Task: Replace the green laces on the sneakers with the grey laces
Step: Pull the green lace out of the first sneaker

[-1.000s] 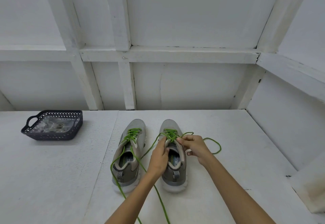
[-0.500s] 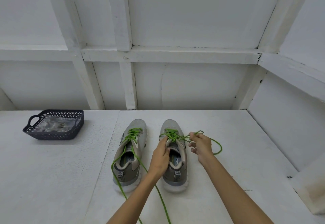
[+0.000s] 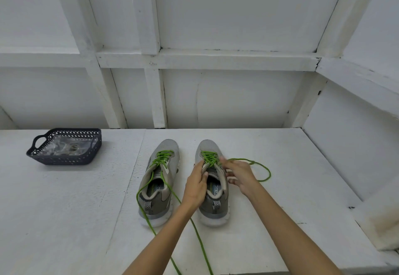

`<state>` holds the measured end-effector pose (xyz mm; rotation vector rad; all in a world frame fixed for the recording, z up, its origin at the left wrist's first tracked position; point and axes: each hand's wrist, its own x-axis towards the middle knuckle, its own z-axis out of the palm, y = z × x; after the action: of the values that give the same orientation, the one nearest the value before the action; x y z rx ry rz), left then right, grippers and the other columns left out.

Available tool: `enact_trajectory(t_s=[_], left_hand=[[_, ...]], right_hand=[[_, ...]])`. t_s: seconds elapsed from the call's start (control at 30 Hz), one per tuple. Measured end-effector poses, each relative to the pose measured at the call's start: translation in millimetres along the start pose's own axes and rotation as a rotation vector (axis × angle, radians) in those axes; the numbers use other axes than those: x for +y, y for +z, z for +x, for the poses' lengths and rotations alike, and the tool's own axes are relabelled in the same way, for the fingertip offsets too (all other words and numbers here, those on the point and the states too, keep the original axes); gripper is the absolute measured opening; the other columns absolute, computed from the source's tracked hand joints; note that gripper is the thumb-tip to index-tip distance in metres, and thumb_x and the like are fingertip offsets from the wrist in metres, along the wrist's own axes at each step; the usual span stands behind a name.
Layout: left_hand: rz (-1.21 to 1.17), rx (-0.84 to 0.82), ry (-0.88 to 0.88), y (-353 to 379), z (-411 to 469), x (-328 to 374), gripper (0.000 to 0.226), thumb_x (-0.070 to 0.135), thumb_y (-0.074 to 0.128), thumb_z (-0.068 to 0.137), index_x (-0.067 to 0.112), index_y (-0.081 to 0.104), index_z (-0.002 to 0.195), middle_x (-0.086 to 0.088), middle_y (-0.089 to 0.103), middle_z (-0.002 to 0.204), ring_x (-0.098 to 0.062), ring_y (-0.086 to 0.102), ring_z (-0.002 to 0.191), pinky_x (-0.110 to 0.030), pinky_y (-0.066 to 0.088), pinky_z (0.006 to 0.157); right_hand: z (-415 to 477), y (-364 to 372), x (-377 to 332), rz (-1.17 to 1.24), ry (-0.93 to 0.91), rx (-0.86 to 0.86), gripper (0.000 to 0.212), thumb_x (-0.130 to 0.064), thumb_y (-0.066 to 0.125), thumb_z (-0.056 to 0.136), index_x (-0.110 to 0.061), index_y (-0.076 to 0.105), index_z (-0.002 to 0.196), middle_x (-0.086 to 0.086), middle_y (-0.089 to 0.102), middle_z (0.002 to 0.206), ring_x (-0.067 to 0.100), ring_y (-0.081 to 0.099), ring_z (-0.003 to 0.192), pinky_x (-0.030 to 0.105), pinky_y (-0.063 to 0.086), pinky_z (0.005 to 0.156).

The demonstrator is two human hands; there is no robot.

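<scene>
At the throat of the right-hand sneaker [image 3: 208,146], the person's left hand [image 3: 195,185] grips the shoe by its tongue [image 3: 204,167], with the thumb on one side and the fingers curled round the other. Just beside it, the right hand [image 3: 239,174] has its fingertips [image 3: 223,163] pinched on the green lace [image 3: 210,158] near the top eyelets. That spot is blurred, so I cannot tell which strand is held. From behind this hand, a loose length of the same lace curves out over the table [image 3: 64,210] to the right and bends back in an open loop.

Close alongside stands the left-hand sneaker [image 3: 166,145], parallel to the first, both upright with their toes toward the white panelled wall [image 3: 226,97]. It carries a second green lace [image 3: 162,158], laced but untied. The lace's long ends trail across the shoe's opening and down toward the near edge, one of them passing under the left forearm.

Well apart, at the far left of the table, sits a dark perforated basket [image 3: 64,160]. Inside it lies a crinkled clear bag [image 3: 64,147], its contents too small to make out.
</scene>
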<state>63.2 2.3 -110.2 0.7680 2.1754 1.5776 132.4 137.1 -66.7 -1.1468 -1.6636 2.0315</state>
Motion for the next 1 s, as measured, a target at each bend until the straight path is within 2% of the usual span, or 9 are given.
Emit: enact_trajectory(t_s=[0.07, 0.23, 0.4, 0.47, 0.57, 0.77, 0.87, 0.97, 1.0], left_hand=[[0.004, -0.001, -0.001, 0, 1, -1, 0.045, 0.013, 0.042, 0.102, 0.012, 0.035, 0.146, -0.005, 0.045, 0.147, -0.019, 0.039, 0.137, -0.037, 0.03, 0.115], [0.022, -0.012, -0.001, 2, 1, -4, 0.046, 0.018, 0.041, 0.103, 0.013, 0.034, 0.147, -0.004, 0.043, 0.149, -0.019, 0.032, 0.142, -0.042, 0.025, 0.118], [0.023, -0.005, -0.008, 1, 2, -6, 0.045, 0.021, 0.042, 0.103, 0.014, 0.035, 0.147, -0.004, 0.043, 0.149, -0.019, 0.032, 0.142, -0.042, 0.026, 0.117], [0.029, -0.01, -0.008, 1, 1, -5, 0.046, 0.021, 0.041, 0.103, 0.014, 0.034, 0.148, -0.004, 0.042, 0.15, -0.018, 0.031, 0.143, -0.041, 0.025, 0.118], [0.044, -0.008, -0.009, 0, 0, -6, 0.047, 0.021, 0.041, 0.103, 0.013, 0.033, 0.148, -0.003, 0.041, 0.151, -0.018, 0.029, 0.143, -0.04, 0.022, 0.119], [0.075, -0.034, 0.011, -2, 1, -2, 0.047, 0.028, 0.042, 0.103, 0.013, 0.036, 0.147, -0.001, 0.043, 0.149, -0.017, 0.034, 0.141, -0.039, 0.027, 0.116], [0.1, -0.033, 0.005, -12, 3, 8, 0.044, 0.042, 0.04, 0.101, 0.016, 0.053, 0.135, 0.001, 0.057, 0.135, -0.016, 0.05, 0.126, -0.035, 0.038, 0.107], [0.169, 0.03, 0.032, -24, 13, 15, 0.04, 0.044, 0.041, 0.099, 0.015, 0.069, 0.096, -0.003, 0.071, 0.094, -0.019, 0.063, 0.09, -0.036, 0.047, 0.083], [0.211, 0.04, 0.027, -27, 18, 17, 0.034, 0.038, 0.046, 0.098, 0.013, 0.069, 0.094, -0.005, 0.071, 0.09, -0.02, 0.063, 0.086, -0.037, 0.049, 0.08]], right_hand=[[-2, 2, 3, -0.092, -0.051, -0.063, 0.021, -0.025, 0.08, 0.078, -0.006, 0.069, 0.081, 0.005, 0.057, 0.068, 0.013, 0.044, 0.057, 0.021, 0.031, 0.046], [7, -4, -3, 0.227, -0.076, 0.316, 0.02, -0.02, 0.074, 0.085, -0.009, 0.062, 0.073, 0.004, 0.056, 0.067, 0.012, 0.043, 0.053, 0.019, 0.031, 0.037], [-2, 2, 5, -0.058, 0.0, -0.043, 0.023, -0.027, 0.081, 0.077, -0.008, 0.067, 0.081, 0.005, 0.059, 0.07, 0.013, 0.045, 0.056, 0.021, 0.033, 0.044], [0, 2, 3, -0.044, -0.064, 0.042, 0.02, -0.022, 0.08, 0.078, -0.006, 0.067, 0.077, 0.007, 0.055, 0.068, 0.013, 0.039, 0.052, 0.019, 0.029, 0.039], [8, -7, -1, 0.154, -0.094, 0.265, 0.022, -0.02, 0.074, 0.085, -0.007, 0.06, 0.073, 0.005, 0.049, 0.065, 0.012, 0.035, 0.05, 0.018, 0.026, 0.035], [1, -14, 3, 0.013, 0.02, 0.122, 0.026, -0.027, 0.07, 0.088, -0.003, 0.065, 0.093, 0.005, 0.062, 0.081, 0.014, 0.043, 0.052, 0.023, 0.031, 0.043], [-3, -13, 7, 0.03, 0.068, 0.109, 0.026, -0.029, 0.068, 0.09, -0.004, 0.066, 0.098, 0.006, 0.063, 0.084, 0.015, 0.045, 0.052, 0.023, 0.033, 0.044], [-6, -7, 14, -0.024, 0.024, 0.065, 0.03, -0.031, 0.069, 0.089, -0.002, 0.069, 0.095, 0.007, 0.064, 0.082, 0.018, 0.051, 0.058, 0.027, 0.042, 0.05], [-7, -4, 16, -0.036, -0.026, 0.064, 0.031, -0.031, 0.069, 0.088, 0.0, 0.07, 0.094, 0.008, 0.065, 0.082, 0.019, 0.055, 0.062, 0.029, 0.047, 0.055]])
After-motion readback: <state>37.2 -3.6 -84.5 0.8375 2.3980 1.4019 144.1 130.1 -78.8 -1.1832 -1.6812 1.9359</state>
